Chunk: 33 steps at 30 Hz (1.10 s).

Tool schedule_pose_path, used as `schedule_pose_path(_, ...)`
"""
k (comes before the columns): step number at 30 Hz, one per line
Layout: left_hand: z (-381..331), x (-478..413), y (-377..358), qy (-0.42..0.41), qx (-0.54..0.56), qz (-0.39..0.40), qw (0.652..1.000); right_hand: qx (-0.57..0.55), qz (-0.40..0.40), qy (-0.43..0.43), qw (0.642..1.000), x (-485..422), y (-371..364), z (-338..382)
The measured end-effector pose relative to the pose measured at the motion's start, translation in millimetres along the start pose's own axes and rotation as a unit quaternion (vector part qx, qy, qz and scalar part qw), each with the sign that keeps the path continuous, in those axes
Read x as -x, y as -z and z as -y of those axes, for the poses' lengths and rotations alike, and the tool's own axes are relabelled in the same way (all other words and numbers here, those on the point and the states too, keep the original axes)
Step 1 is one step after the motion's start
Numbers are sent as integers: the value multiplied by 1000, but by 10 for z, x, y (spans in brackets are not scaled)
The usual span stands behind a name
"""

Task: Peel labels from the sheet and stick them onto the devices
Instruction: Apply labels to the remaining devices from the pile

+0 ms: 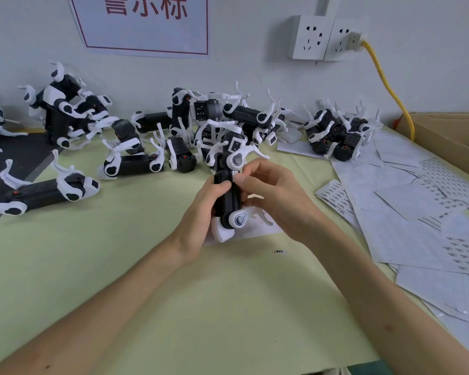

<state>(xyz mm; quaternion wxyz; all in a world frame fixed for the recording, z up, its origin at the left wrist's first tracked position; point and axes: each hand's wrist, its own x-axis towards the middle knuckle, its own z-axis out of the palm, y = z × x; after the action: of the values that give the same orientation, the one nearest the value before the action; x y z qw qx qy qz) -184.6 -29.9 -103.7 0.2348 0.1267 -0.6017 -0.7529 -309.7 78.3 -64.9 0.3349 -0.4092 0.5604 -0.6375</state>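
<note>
A black and white robot-dog device (230,201) stands on end at the middle of the green table. My left hand (201,212) grips its black body from the left, thumb across the front. From the right, my right hand (271,190) presses thumb and fingertips against the upper body, where a small white label (236,173) partly shows. A label sheet (336,197) with rows of small printed labels lies just right of my hands. One loose label (279,251) sits on the table below the device.
Several more black and white devices (222,123) lie piled along the wall, left to right. Peeled backing sheets (423,226) cover the right side. A cardboard box (450,136) stands at the far right, beside a yellow cable (387,85) plugged into a wall socket.
</note>
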Motion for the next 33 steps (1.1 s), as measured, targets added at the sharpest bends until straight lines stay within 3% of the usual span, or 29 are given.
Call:
schedule_pose_path(22, -36, 26, -37, -24, 11, 33, 999, 12, 22, 20, 999, -11, -8, -58)
schedule_pose_path(33, -39, 41, -32, 1, 21, 8, 1000, 11, 65, 45, 997, 8, -32, -55)
